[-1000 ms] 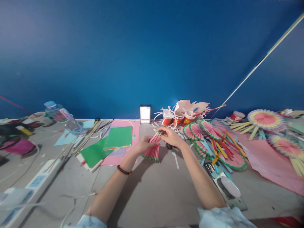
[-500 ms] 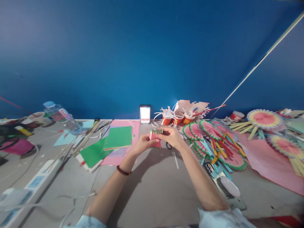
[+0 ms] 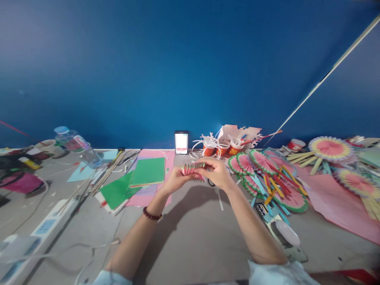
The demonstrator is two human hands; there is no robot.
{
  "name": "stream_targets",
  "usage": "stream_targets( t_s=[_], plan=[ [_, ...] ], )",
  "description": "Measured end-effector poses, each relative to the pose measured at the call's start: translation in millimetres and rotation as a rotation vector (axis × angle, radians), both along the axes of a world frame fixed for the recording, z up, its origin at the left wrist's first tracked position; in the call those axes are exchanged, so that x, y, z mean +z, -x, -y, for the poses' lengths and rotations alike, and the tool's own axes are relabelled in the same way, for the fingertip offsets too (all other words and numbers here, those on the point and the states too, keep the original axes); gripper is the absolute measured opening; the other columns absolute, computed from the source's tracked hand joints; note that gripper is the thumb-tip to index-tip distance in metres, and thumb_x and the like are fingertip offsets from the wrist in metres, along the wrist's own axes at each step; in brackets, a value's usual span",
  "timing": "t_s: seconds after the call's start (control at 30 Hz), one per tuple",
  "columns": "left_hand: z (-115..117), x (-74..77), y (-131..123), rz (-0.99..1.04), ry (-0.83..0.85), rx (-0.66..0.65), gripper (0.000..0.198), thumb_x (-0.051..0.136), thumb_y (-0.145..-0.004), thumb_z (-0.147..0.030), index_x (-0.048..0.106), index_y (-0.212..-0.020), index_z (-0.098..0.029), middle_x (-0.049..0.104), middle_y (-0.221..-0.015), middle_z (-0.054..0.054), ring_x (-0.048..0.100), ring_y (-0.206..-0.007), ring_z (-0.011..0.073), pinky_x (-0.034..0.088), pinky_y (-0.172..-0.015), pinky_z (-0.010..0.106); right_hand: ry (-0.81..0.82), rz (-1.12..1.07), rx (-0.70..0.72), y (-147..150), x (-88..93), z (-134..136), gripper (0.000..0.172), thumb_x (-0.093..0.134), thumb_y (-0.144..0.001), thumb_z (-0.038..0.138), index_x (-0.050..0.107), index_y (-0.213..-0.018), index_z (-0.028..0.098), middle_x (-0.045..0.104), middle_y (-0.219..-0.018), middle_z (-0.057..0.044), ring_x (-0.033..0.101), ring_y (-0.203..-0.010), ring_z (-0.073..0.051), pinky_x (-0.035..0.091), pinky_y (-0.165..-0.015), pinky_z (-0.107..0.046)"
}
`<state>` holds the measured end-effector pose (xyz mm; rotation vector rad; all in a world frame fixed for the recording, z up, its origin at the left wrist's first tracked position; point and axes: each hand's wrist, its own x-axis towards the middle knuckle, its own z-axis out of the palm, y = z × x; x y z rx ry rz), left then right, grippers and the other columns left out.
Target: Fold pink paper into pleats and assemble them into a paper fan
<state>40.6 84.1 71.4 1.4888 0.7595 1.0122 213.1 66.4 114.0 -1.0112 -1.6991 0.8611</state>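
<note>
I look from afar at a folded paper (image 3: 187,170), pink with a green edge, which is at the middle of the frame, a little below the centre, between two bare hands. The left hand (image 3: 175,181) pinches its left end, with the thumb lying along the near side; the right hand (image 3: 218,173) pinches it from the right, thumb in front. The fingers behind the paper are mostly hidden, so I cannot tell how firmly they press. The pleats stand slightly apart at the top. My worry is about these pleats: if one thumb loosens, I think the paper can spring open and the folds lose their order. If the two hands squeeze unevenly, a fold may go crooked, and too strong a pull could tear the thin edge. Below the right hand I notice a black ring (image 3: 211,183), partly covered, and a white strip (image 3: 221,201) lies just nearer on the table (image 3: 196,249). A low hand could catch them, I suppose. To the right in the frame, the pink fans (image 3: 264,161) lie close to the right forearm; a careless swing of this arm might push them out of place.
</note>
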Motion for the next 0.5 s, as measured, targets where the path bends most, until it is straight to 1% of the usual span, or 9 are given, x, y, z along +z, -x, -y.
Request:
stream_targets(
  t_s=[0.1,0.17,0.27,0.33,0.4,0.5],
  plan=[
    [0.4,-1.2,0.6,-0.014,0.01,-0.013,0.024,0.076,-0.069,-0.035,0.074,-0.077,-0.012,0.073,-0.077,0.007,0.065,-0.07,0.0169,0.051,-0.07,0.027,-0.005,-0.008,-0.02,0.6,-0.6,-0.3,0.019,0.072,-0.073,0.034,0.073,-0.088,0.022,0.071,-0.092,-0.004,0.065,-0.085,-0.02,0.051,-0.074,-0.03],
    [2.1,0.0,0.1,-0.033,0.022,-0.001,0.025,0.075,-0.069,-0.035,0.073,-0.078,-0.012,0.072,-0.074,0.005,0.063,-0.067,0.0152,0.05,-0.065,0.025,0.022,-0.03,-0.028,0.7,-2.4,-0.9,0.019,0.072,-0.073,0.035,0.073,-0.086,0.021,0.072,-0.088,-0.004,0.065,-0.082,-0.02,0.051,-0.074,-0.031],
    [6.1,3.6,-2.2,-0.085,0.071,0.056,0.03,0.076,-0.068,-0.038,0.072,-0.082,-0.011,0.069,-0.068,0.003,0.058,-0.058,0.0124,0.045,-0.054,0.021,0.103,-0.078,-0.044,-0.4,-5.8,-2.8,0.024,0.072,-0.072,0.039,0.073,-0.086,0.02,0.072,-0.085,-0.003,0.065,-0.077,-0.02,0.051,-0.072,-0.031],
    [8.8,6.5,-4.5,-0.104,0.124,0.102,0.034,0.077,-0.066,-0.04,0.072,-0.084,-0.011,0.068,-0.067,0.003,0.057,-0.055,0.0117,0.043,-0.05,0.021,0.154,-0.117,-0.053,-1.7,-7.3,-4.6,0.028,0.073,-0.07,0.041,0.073,-0.087,0.019,0.073,-0.086,-0.004,0.065,-0.077,-0.02,0.051,-0.072,-0.032],
    [11.1,9.4,-6.8,-0.089,0.187,0.133,0.038,0.079,-0.063,-0.04,0.072,-0.085,-0.01,0.069,-0.071,0.004,0.059,-0.058,0.0124,0.044,-0.052,0.021,0.194,-0.156,-0.058,-2.9,-7.6,-6.2,0.03,0.074,-0.069,0.041,0.073,-0.089,0.018,0.073,-0.086,-0.004,0.065,-0.078,-0.02,0.051,-0.073,-0.032],
    [13.5,13.3,-9.3,-0.022,0.279,0.135,0.039,0.08,-0.061,-0.04,0.072,-0.086,-0.011,0.072,-0.081,0.007,0.063,-0.065,0.0148,0.048,-0.058,0.023,0.251,-0.209,-0.035,-3.7,-6.6,-7.3,0.03,0.074,-0.069,0.039,0.073,-0.092,0.019,0.074,-0.085,-0.003,0.065,-0.08,-0.019,0.05,-0.076,-0.031]
  ],
)
